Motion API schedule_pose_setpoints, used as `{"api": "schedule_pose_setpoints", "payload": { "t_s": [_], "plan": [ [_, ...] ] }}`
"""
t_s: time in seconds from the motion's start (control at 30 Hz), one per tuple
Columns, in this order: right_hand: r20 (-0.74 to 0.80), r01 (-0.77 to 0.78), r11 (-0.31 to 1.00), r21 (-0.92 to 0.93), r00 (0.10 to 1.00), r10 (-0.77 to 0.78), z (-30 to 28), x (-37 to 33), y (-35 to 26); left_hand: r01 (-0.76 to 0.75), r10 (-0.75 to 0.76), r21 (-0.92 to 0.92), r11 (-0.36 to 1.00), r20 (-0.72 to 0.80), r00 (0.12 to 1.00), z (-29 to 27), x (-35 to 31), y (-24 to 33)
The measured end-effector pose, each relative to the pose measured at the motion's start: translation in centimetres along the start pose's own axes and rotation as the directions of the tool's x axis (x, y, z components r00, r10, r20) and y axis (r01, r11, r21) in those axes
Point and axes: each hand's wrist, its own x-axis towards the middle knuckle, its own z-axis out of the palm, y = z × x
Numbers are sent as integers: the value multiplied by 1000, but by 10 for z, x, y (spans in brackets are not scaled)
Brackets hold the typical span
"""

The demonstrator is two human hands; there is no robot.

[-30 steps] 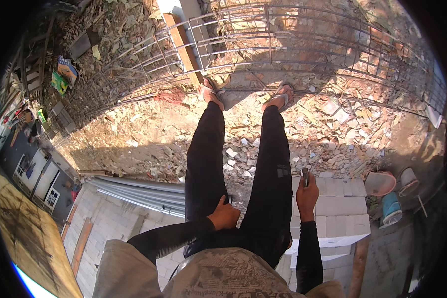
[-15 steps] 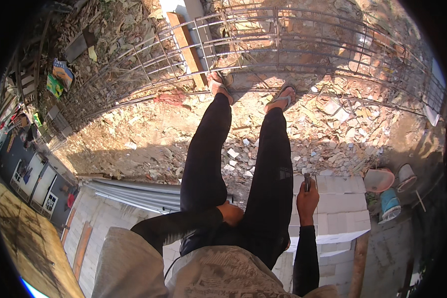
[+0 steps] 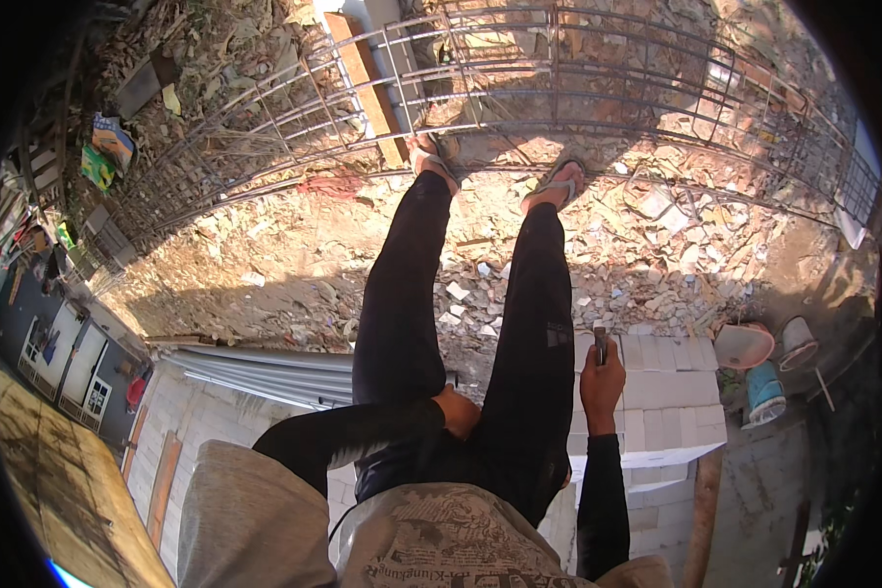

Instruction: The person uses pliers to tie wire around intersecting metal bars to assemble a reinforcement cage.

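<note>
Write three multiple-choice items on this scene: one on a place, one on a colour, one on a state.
1. Where does the left hand rest?
A. on the person's own left thigh
B. on the pink bucket
C. on the steel mesh

2. What colour are the stacked blocks beside the right hand?
A. red
B. white
C. black

3. How is the right hand?
A. open and flat
C. closed around a small dark tool
B. hidden

Key: 1 A, the hand lies at the top of the left leg; 2 B, the blocks are pale white; 3 C, the fingers wrap the tool, which stands up out of the fist.
</note>
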Motion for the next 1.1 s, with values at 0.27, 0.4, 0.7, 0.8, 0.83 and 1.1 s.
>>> {"api": "schedule_pose_setpoints", "payload": {
  "t_s": [0.27, 0.4, 0.7, 0.8, 0.83, 1.1],
  "plan": [
    [-140, 271, 954, -129, 947, -288, -18, 31, -21, 98, -74, 102, 990, -222, 972, 31, 11, 8],
    [124, 240, 936, -256, 969, -215, -41, 88, -79, 167, -153, 46, 985, -223, 963, 29, 6, 14],
    [227, 240, 934, 263, 926, -302, 0, 271, -244, 241, -282, -237, 941, -158, 946, 53, 13, 17],
    [318, 220, 872, 437, 869, -379, 20, 324, -285, 255, -329, -339, 905, -181, 927, 50, 8, 21],
    [318, 243, 893, 379, 872, -373, 26, 338, -296, 227, -312, -350, 909, -210, 927, 50, 5, 21],
    [23, 485, 868, 103, 872, -490, 75, 391, -275, 176, -208, -249, 952, -110, 972, 25, -17, 26]
  ]
}}
